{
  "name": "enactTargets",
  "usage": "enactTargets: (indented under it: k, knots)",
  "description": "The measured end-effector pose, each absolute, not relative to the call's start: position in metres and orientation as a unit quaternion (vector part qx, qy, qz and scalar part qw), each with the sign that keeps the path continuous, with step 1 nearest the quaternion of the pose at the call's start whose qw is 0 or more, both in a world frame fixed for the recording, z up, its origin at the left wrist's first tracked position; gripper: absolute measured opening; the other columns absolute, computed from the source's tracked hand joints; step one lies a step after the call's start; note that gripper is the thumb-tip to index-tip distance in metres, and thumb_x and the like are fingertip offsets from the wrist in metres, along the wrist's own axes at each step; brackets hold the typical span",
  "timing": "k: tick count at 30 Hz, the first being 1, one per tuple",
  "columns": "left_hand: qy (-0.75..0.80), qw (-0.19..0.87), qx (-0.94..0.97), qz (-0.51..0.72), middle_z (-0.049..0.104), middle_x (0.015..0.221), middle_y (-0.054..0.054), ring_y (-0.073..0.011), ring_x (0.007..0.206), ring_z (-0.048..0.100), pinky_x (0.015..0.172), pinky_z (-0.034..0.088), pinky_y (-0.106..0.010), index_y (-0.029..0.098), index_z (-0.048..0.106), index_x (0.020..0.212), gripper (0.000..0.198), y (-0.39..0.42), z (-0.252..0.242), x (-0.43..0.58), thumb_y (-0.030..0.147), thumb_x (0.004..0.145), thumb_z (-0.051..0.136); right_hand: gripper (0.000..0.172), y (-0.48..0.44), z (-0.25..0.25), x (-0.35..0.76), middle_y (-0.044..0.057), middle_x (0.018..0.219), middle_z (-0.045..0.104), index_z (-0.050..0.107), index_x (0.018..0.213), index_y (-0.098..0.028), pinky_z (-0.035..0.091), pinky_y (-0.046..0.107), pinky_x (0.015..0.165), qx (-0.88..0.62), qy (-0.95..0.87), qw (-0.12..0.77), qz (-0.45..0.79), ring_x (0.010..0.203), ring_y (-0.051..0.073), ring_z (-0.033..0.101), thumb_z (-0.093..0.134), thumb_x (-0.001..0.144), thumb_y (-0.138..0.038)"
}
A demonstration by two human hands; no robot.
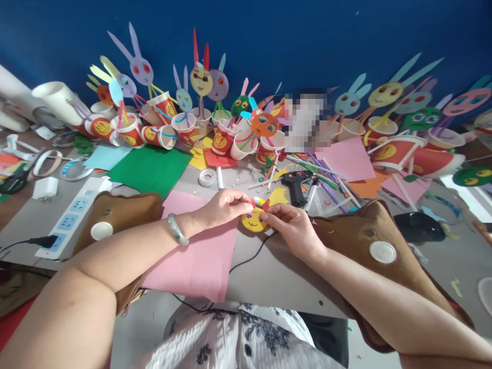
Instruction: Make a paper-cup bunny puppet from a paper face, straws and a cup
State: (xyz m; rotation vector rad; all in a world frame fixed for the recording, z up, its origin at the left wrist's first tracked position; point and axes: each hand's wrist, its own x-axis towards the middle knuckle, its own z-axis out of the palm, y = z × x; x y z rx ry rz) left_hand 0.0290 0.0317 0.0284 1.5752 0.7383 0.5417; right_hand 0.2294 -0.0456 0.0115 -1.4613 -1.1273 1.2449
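Observation:
Between my two hands is a yellow paper face (253,221) with drawn eyes and a mouth and small red paper ears on top. My left hand (226,207) pinches its upper left edge by one ear. At the upper right, my right hand (290,225) grips it between thumb and fingers by the other ear. The face is held just above the grey table, beside a pink paper sheet (196,251). Behind my right hand lies a black glue gun (295,187).
Red paper cups (223,141) with paper animal faces line the back. A power strip (73,218) and brown cushion (123,212) lie left; another brown cushion (357,241) and black mouse (418,226) lie right. Green paper (154,166), a tape roll (207,177) and coloured sticks (334,184) lie ahead.

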Motion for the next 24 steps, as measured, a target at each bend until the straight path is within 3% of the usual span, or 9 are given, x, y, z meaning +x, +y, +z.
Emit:
enactTargets:
  k: [3,15,24]
  knots:
    - [0.303,0.611,0.695,0.229,0.062,0.076,-0.001,-0.0108,0.071,0.054,0.066,0.044,-0.023,0.014,0.066,0.084,0.015,0.0309,0.0255,0.0298,0.029,0.084,0.063,0.036,-0.0458,0.0101,0.2303,0.002,0.066,0.07,0.071,0.074,-0.019,0.049,0.026,0.055,-0.584,-0.458,0.437,0.508,0.058,0.014,0.06,0.085,0.069,-0.052]
    - [0.313,0.598,0.707,0.213,0.059,0.07,0.0,-0.01,0.064,0.051,0.061,0.044,-0.024,0.012,0.065,0.08,0.022,0.0307,0.0201,0.0287,0.032,0.088,0.059,0.034,-0.0462,0.0151,0.2264,0.002,0.075,0.072,0.07,0.081,-0.019,0.055,0.029,0.065,-0.55,-0.429,0.446,0.56,0.066,0.015,0.066,0.087,0.067,-0.045]
    - [0.327,0.6,0.7,0.207,0.054,0.065,0.001,-0.0089,0.064,0.047,0.06,0.038,-0.022,0.013,0.062,0.07,0.02,0.0261,0.029,0.032,0.028,0.083,0.06,0.03,-0.0465,0.0167,0.2249,0.001,0.069,0.07,0.07,0.073,-0.019,0.049,0.026,0.059,-0.558,-0.442,0.446,0.543,0.061,0.013,0.06,0.086,0.069,-0.045]
